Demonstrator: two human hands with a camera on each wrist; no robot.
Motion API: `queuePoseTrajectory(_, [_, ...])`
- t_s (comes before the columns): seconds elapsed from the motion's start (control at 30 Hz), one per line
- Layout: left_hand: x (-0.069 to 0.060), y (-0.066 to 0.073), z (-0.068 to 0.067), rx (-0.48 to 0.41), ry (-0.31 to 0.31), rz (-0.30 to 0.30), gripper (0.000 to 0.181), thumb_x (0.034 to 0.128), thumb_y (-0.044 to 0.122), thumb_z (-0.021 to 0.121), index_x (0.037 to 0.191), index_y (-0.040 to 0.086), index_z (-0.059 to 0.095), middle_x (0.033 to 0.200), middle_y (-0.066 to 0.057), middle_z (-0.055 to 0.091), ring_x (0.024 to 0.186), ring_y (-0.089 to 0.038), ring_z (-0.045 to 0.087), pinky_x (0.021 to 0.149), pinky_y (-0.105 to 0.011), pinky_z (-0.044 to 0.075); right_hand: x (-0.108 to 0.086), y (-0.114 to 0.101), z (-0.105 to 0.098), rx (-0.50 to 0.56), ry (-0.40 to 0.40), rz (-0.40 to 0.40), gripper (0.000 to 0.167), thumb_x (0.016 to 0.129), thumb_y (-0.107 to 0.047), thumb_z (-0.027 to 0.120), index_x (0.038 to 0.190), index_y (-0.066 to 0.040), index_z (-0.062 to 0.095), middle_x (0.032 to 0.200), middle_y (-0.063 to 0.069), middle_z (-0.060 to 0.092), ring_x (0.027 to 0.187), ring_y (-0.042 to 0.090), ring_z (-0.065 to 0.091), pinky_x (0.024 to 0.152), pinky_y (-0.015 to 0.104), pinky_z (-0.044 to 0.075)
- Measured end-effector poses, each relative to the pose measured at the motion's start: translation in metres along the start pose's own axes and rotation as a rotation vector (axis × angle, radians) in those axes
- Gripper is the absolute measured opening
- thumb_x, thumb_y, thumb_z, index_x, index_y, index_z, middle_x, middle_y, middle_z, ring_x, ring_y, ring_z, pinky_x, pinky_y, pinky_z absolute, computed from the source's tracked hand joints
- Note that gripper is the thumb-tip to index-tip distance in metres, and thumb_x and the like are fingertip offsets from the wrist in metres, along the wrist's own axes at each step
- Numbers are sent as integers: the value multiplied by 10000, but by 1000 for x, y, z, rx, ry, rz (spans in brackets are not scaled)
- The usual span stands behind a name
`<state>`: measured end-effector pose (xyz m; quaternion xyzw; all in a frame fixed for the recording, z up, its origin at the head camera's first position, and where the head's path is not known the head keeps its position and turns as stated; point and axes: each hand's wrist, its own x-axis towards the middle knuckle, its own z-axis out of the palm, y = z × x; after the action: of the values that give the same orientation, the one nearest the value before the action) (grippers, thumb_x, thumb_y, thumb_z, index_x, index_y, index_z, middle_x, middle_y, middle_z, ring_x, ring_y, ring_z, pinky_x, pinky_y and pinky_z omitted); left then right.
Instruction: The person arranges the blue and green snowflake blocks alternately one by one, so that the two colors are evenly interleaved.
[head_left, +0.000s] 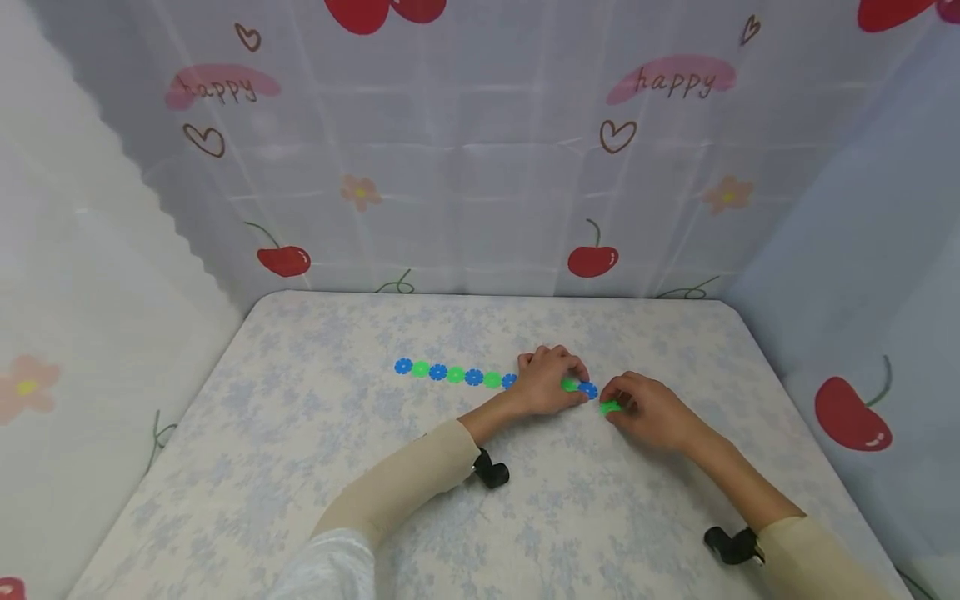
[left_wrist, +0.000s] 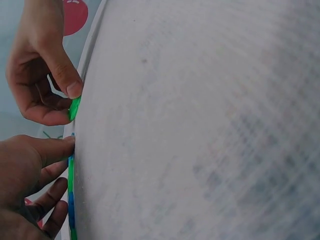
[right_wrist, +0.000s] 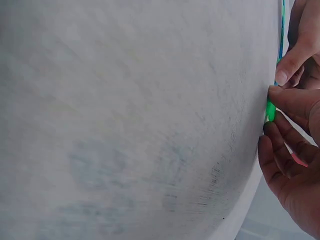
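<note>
A row of alternating blue and green flower-shaped discs [head_left: 438,372] lies across the table, some of it hidden under my left hand [head_left: 542,380]. With thumb and finger, that hand pinches the blue disc [head_left: 588,390] at the row's right end. My right hand [head_left: 654,410] holds a loose green disc [head_left: 611,407] between thumb and fingers, slightly right of the blue one and a small gap away. In the left wrist view, the green disc [left_wrist: 74,108] is tilted on edge. The right wrist view shows the same green disc [right_wrist: 271,111] close to my left hand's thumb.
A pale table [head_left: 300,467] with a faint blue floral pattern lies beneath both hands. Curtains with cherry prints [head_left: 465,167] hang behind it and at both sides. Black wrist cameras sit under the left cuff [head_left: 491,469] and right cuff [head_left: 731,546].
</note>
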<state>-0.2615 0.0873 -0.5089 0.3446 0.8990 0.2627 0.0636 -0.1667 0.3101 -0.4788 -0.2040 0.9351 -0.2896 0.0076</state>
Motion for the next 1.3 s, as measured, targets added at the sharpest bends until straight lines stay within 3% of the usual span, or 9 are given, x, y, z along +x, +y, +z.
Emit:
queuePoseTrajectory(0.9, [0,5,1,0,-28,-3,189,991,427,782,1154,336,746,1323,64,629,1283,-240,501,1097,-552,295,13,12,3,7,51,106,205,975,-46,769,1176,-55,726,1121,103,769,1037,286,735,864,414,618])
queuePoseTrajectory(1.3, [2,4,1,-6,-8,-29,218,980,415,795,1168,319,738,1298,68,644,1276,-235,509,1061,-529,293,17,15,4,-10,65,74,201,976,-39,769,1172,-43,725,1132,114,749,1038,284,734,865,427,614])
